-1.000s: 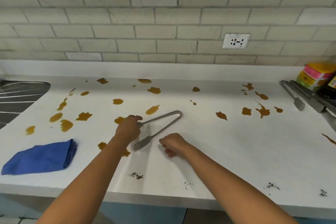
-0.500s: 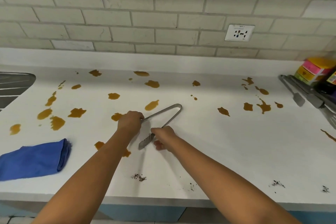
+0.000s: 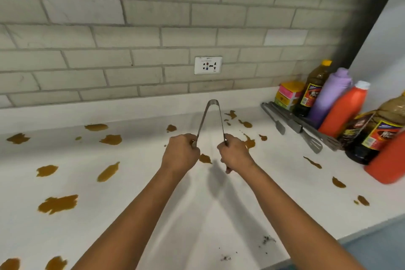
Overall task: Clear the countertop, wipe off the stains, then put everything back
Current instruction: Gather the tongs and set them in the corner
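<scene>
Two bare hands hold a pair of metal tongs (image 3: 210, 116) up off a white counter (image 3: 197, 215). The left hand (image 3: 180, 154) curls its fingers around the end of the left arm of the tongs; the right hand (image 3: 235, 154) curls around the end of the right arm, whose tip pokes out below the fist. Both grips are closed tight on the metal, one arm in each fist. The tongs stand spread in a narrow upside-down V: the two arms rise from the fists and meet at the rounded hinge, which points up and away, toward the tiled back wall. Their long axis runs straight away from the person, midway between the hands, so neither hand is nearer. On the counter to the right lie other metal utensils (image 3: 291, 125), including a slotted turner, side by side, with their long axes slanting from the back wall toward the front right. They are well apart from the hands, nearer the right hand. Judging from this, the tongs probably belong with that pile, so the right hand looks the natural one to carry them there. Behind the utensils stand bottles (image 3: 341, 107) and a stack of bright boxes. Brown stains (image 3: 58, 203) spot the counter on both sides of the hands, and dark crumbs sit near the front edge. No stain looks wiped yet.
</scene>
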